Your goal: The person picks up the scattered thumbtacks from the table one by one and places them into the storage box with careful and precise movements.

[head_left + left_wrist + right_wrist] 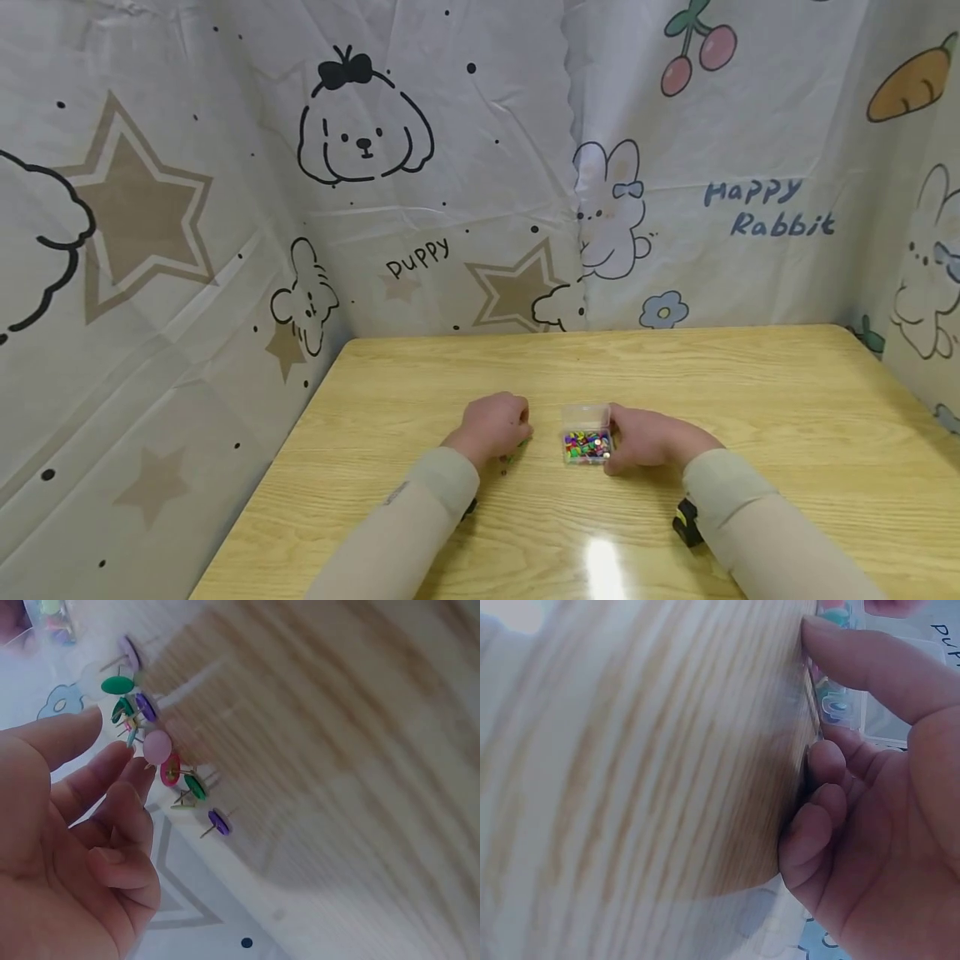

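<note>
A small clear plastic box [587, 416] stands on the table with its hinged lid up, holding many coloured thumbtacks [587, 447]. My right hand [651, 438] grips the box's right side, thumb at the near corner and fingers at the far one. Left of the box, my left hand [495, 427] reaches down over a loose row of thumbtacks. In the left wrist view these include a pink tack [157, 747], a green tack [118, 685] and a purple tack [219, 822]. The left thumb and fingertips [90, 724] are apart, right at the row.
The wooden table [420, 375] carries the box and tacks. A printed curtain [495, 208] hangs behind it and on both sides. Dark wrist straps [687, 523] show under the sleeves.
</note>
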The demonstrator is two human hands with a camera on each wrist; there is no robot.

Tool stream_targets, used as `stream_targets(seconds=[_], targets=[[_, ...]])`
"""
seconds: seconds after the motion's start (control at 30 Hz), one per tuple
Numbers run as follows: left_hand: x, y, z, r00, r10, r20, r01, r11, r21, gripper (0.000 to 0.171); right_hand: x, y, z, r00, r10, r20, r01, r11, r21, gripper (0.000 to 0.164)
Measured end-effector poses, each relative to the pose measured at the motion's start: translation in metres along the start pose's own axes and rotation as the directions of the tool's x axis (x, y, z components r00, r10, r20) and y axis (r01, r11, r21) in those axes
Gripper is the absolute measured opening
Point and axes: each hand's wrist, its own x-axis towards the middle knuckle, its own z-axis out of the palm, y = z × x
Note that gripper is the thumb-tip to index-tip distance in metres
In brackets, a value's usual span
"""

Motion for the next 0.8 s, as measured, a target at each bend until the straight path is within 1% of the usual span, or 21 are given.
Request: stream_targets(seconds=[0.2,0.43,0.63,0.8], targets=[[0.007,0.003,0.004,1.000,0.006,0.008,-0.006,0.997,0.074,0.018,0.001,0.002,0.000,1.000,0.008,0.007,-0.008,1.000,0.012,0.069],[0.012,0.011,0.005,0.999,-0.018,0.027,0.014,0.990,0.143,0.015,0.000,0.001,-0.001,1.000,0.007,0.009,-0.007,0.999,0.038,0.068],[0.011,0.016,0.005,0.999,-0.029,0.033,0.021,0.980,0.198,0.012,-0.001,-0.001,-0.001,1.000,0.008,0.020,-0.009,0.999,0.041,0.067],[0.010,0.016,0.007,1.000,-0.024,0.020,0.019,0.974,0.224,0.009,-0.001,-0.003,-0.001,1.000,0.008,0.020,-0.009,0.999,0.037,0.067]])
